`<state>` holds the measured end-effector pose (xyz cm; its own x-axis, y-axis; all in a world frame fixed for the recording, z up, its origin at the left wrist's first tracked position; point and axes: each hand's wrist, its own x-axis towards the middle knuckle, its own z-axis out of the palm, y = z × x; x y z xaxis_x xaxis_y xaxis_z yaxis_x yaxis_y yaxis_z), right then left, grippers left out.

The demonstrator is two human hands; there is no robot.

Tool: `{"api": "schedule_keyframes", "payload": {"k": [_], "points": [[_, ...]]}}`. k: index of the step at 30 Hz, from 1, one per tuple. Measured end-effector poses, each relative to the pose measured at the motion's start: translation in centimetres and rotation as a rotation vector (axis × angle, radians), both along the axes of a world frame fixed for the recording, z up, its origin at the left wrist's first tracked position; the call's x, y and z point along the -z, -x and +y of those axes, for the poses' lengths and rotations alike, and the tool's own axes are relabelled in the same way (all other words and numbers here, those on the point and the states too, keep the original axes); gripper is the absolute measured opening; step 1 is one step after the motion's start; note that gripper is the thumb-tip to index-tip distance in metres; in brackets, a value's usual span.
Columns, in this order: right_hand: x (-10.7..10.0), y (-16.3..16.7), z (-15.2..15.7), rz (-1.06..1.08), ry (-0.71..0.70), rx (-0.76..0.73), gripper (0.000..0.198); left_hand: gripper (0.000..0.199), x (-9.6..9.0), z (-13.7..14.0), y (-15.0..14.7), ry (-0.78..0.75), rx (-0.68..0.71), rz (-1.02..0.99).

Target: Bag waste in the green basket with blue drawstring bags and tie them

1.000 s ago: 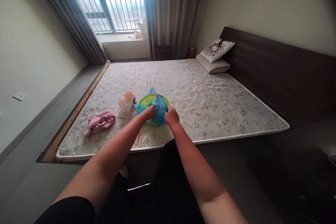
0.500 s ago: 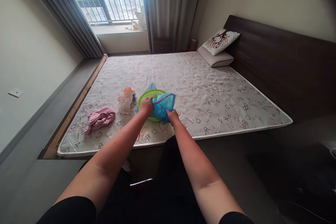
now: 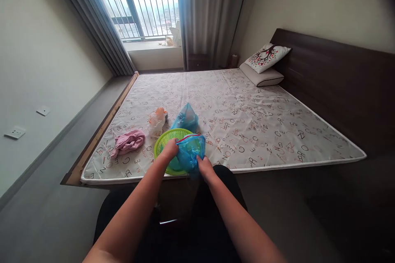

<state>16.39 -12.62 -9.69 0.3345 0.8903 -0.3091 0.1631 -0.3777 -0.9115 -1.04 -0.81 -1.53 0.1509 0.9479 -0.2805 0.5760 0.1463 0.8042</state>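
A translucent blue plastic bag (image 3: 190,150) with a red strip along its top edge is stretched between my two hands. My left hand (image 3: 171,149) is closed on its left upper corner, over the green plastic basket (image 3: 160,139). Lower down on the bag's right side, my right hand (image 3: 205,167) pinches the film. Greenish contents show faintly through the plastic, but I cannot make out what they are. The basket rests at the mattress's near edge, partly covered by the bag. Just behind it sits a second blue plastic bag (image 3: 187,118), bunched to a peak.
The bare mattress (image 3: 247,131) carries a pink cloth (image 3: 128,141) and a clear bag with orange parts (image 3: 157,120) on the left. Two pillows (image 3: 268,58) lie by the dark headboard (image 3: 327,70). A wooden bed rail (image 3: 101,129) runs along the left side.
The basket and held bag have come nearer to me, to the mattress edge. The second blue bag, mostly hidden before, now shows behind the basket. My view has shifted.
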Motion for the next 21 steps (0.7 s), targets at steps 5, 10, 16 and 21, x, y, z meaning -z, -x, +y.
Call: {"api": "schedule_keyframes", "payload": {"k": [5, 10, 16, 21], "points": [[-2.3, -2.7, -0.6, -0.2, 0.014, 0.064, 0.035, 0.045, -1.6, -1.4, 5.8, -0.2, -0.147, 0.21], [-3.6, -3.2, 1.5, 0.368, -0.085, 0.22, 0.021, 0.027, -2.0, -2.7, 10.1, 0.181, -0.439, -0.306], [-4.1, -1.8, 3.7, 0.744, -0.064, 0.184, 0.028, 0.008, -1.3, -4.5, 12.7, 0.394, -0.582, -0.751], [-3.3, -2.8, 4.2, 0.5, -0.04, 0.11, 0.036, 0.021, 0.1, -5.6, 15.1, 0.469, -0.467, -0.859]]}}
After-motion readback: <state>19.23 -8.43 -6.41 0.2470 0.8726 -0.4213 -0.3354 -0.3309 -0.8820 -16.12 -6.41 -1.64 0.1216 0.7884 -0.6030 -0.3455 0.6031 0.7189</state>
